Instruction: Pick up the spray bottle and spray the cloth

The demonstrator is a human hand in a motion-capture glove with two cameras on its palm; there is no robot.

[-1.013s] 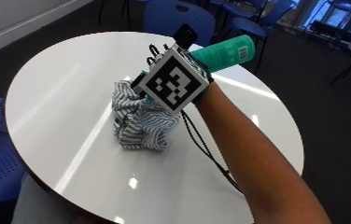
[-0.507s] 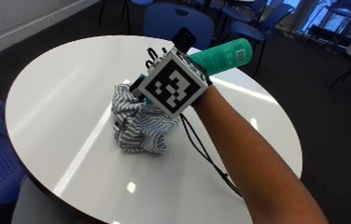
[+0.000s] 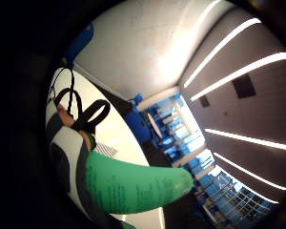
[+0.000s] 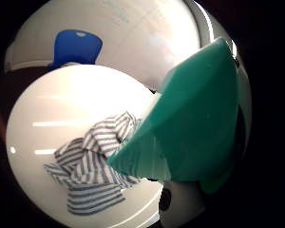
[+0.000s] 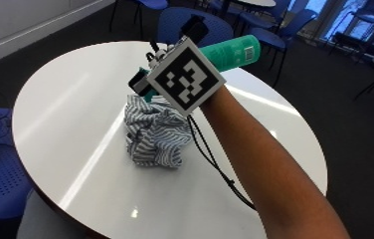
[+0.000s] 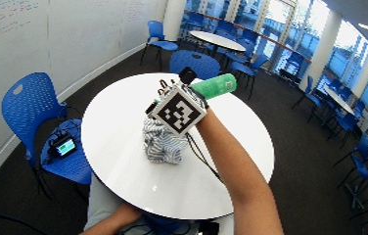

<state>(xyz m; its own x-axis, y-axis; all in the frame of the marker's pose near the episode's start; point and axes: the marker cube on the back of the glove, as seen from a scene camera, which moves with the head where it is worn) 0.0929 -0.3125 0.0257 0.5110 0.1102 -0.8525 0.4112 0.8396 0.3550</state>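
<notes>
Mid-step: spray bottle (image 5: pixel 230 51) lifted off the desk (image 5: pixel 68 99), tilted near horizontal, head end low over the striped cloth (image 5: pixel 155 130). Worth keeping the nozzle aimed at the middle of the cloth before squeezing the trigger. Grip (image 5: pixel 157 84) apparently wrapped round the bottle neck, fingers mostly hidden. Bottle body juts away from the grip; cloth bunched on the desk just below.

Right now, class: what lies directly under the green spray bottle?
Under the spray bottle, held in the right hand, lies the striped cloth on the white table. Its nozzle is hidden.
</notes>
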